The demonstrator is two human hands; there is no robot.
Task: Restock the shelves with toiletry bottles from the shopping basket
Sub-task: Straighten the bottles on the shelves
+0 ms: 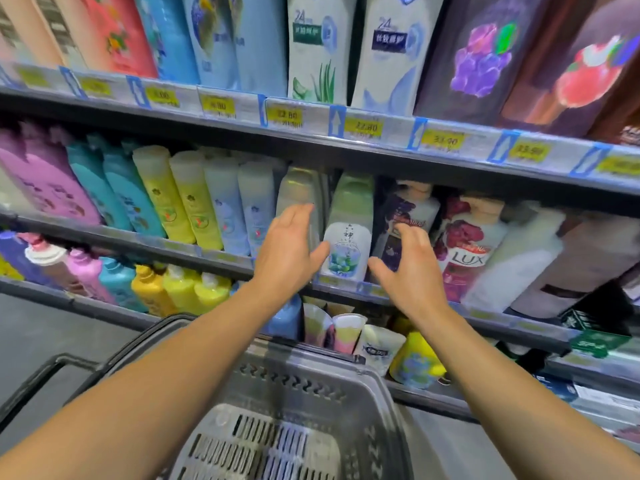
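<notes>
Left hand [289, 245]: open, at nine o'clock of green-capped bottle [348, 230].
Right hand [410, 263]: open, fingers spread.
Risk: a nudge topples it.

Both hands reach toward the middle shelf [221, 252], one on each side of a green-and-white bottle [348, 233] standing there. The left hand [287, 251] has straight fingers, its thumb at the bottle's side. The right hand [408, 268] is spread with fingers slightly bent just beside it. A grey basket [311, 386] sits below the forearms.

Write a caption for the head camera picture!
Both hands, left hand and right hand, flank a green bottle above the basket.
</notes>
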